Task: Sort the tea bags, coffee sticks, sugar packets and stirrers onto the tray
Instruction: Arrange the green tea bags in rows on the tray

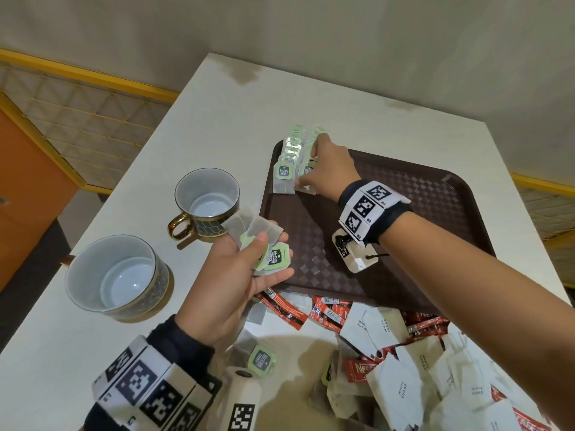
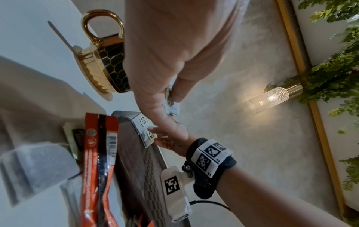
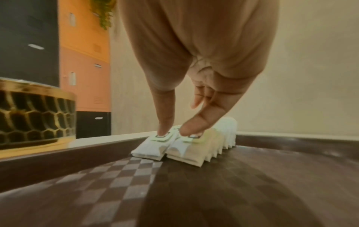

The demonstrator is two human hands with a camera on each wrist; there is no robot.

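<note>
A brown tray lies on the white table. Two rows of green-tagged tea bags stand overlapped in its far left corner. My right hand rests on the right row. In the right wrist view its thumb and forefinger press straight down on the tags of the front tea bags. My left hand hovers at the tray's near left edge and grips several tea bags fanned between thumb and fingers. Red coffee sticks and white sugar packets are heaped in front of the tray.
Two black-and-gold cups stand left of the tray, one with a handle and a wider one nearer me. A loose tea bag lies by my left wrist. The table's left edge drops off beyond the cups.
</note>
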